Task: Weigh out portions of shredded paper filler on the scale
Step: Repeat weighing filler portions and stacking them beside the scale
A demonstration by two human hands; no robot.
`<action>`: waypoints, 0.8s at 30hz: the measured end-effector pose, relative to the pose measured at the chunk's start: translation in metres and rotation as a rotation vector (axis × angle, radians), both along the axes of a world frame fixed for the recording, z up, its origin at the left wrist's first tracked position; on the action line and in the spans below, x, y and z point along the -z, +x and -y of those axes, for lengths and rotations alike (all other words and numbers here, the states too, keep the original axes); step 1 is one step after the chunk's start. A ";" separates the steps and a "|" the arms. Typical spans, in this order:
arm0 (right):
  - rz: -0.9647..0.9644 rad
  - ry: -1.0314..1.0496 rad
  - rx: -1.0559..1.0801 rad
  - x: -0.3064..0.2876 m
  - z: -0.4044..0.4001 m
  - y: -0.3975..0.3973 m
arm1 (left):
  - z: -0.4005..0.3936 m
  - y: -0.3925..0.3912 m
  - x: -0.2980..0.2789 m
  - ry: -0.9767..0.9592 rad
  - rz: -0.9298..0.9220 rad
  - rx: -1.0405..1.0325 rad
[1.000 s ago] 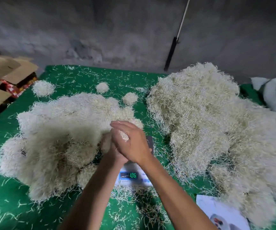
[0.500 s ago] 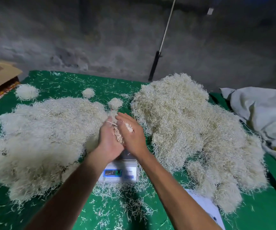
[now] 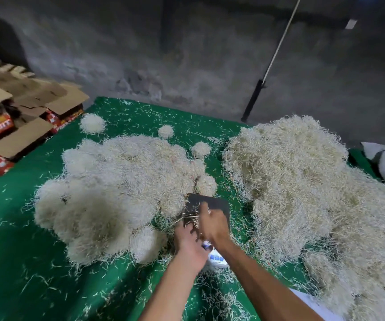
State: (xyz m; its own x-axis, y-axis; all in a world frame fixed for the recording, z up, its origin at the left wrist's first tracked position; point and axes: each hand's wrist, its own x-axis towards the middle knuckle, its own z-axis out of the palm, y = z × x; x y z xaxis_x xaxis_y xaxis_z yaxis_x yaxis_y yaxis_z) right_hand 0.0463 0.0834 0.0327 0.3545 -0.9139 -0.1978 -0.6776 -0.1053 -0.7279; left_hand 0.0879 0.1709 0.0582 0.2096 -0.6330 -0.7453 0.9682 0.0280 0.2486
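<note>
The scale sat between two filler heaps on the green cloth. Both hands met over its dark plate, left hand and right hand blurred among strands; their grip I couldn't tell.

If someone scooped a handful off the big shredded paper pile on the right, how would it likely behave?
The right pile is loose thin strands, so a handful would probably feel light and squash easily. Strands likely shed: strays already litter the green cloth. It seems to clump, judging by the small balls nearby.
</note>
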 end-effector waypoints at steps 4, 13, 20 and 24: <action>0.265 0.611 -0.005 -0.045 0.041 0.046 | -0.008 0.021 0.011 0.022 0.027 -0.033; 0.872 0.420 0.084 -0.097 0.077 0.058 | 0.011 0.019 0.017 -0.064 0.069 -0.011; 0.765 0.208 0.279 -0.019 0.068 -0.028 | 0.038 -0.015 0.024 -0.131 0.030 0.090; 0.455 -0.016 0.165 0.014 0.095 -0.080 | 0.069 -0.040 0.030 -0.124 0.071 0.172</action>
State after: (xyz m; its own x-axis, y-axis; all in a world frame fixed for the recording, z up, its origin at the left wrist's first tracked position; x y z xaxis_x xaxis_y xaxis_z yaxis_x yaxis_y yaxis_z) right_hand -0.0338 -0.0120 0.0188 0.2516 -0.9669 -0.0421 -0.2997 -0.0365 -0.9533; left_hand 0.0482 0.1020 0.0278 0.1393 -0.7496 -0.6471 0.9416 -0.1021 0.3209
